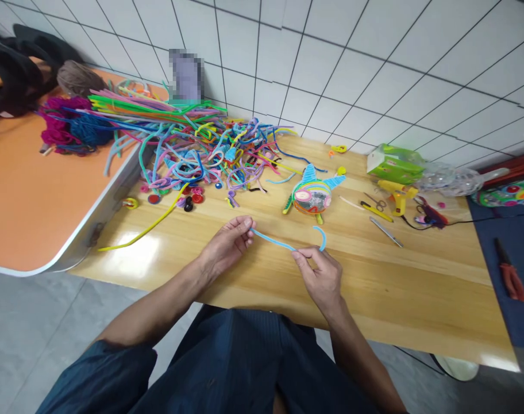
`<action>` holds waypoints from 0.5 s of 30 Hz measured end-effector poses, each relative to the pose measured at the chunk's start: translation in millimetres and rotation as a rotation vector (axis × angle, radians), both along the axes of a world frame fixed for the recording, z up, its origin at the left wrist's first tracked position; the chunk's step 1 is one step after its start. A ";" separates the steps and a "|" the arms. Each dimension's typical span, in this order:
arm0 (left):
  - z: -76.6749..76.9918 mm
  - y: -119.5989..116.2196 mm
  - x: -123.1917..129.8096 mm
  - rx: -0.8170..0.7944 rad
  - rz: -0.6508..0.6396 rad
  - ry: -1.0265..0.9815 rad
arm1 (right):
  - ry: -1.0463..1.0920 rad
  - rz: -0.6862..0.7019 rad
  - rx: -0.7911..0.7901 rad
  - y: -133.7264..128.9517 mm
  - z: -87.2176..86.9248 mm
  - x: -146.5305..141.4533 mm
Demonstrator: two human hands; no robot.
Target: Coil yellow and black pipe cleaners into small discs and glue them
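A light blue pipe cleaner point(273, 239) stretches between my two hands above the front of the wooden table. My left hand point(230, 244) pinches one end of it between thumb and fingers. Further along, my right hand point(320, 276) grips it, and the free end curls up past the fingers like a hook. Just beyond my hands stands a small craft figure point(312, 198) with a round clear body, blue ear-like pieces, pink ovals, an orange zigzag, and green and yellow limbs.
Tangled pipe cleaners point(201, 155) heap at the back left, near yarn balls point(74, 123). A yellow pipe cleaner point(145, 230) lies left. On the right are a yellow glue gun point(397, 196) with its cord, scissors point(376, 201), a cutter point(376, 211), a silver pen-like tool point(386, 232) and pliers point(509, 273).
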State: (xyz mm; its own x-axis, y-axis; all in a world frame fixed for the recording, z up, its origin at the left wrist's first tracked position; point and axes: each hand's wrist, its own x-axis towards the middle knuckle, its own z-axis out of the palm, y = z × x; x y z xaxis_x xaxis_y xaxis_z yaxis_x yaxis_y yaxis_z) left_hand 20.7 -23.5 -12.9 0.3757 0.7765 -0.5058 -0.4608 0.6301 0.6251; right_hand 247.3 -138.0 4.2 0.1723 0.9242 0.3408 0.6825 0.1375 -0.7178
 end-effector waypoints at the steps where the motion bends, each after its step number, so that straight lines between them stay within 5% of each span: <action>1: -1.8 0.1 -0.2 0.026 -0.018 0.013 | 0.000 -0.013 0.003 0.6 1.3 1.0; 6: -8.1 4.1 -10.6 0.468 -0.339 0.285 | -0.031 -0.045 0.029 4.5 8.7 13.6; 11: 2.5 12.2 -19.2 0.917 -0.581 0.543 | -0.145 -0.012 0.028 6.2 8.9 28.2; 15: 8.6 18.4 -16.5 0.861 -0.551 0.571 | -0.176 -0.063 0.078 6.4 2.1 39.3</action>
State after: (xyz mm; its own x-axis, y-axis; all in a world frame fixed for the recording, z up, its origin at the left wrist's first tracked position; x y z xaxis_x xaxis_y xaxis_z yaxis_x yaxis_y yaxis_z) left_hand 4.2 -5.1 -4.3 0.6568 0.7479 -0.0964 0.2283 -0.0754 0.9707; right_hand 286.6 -131.6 6.3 0.1609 0.8831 0.4407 0.8054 0.1406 -0.5757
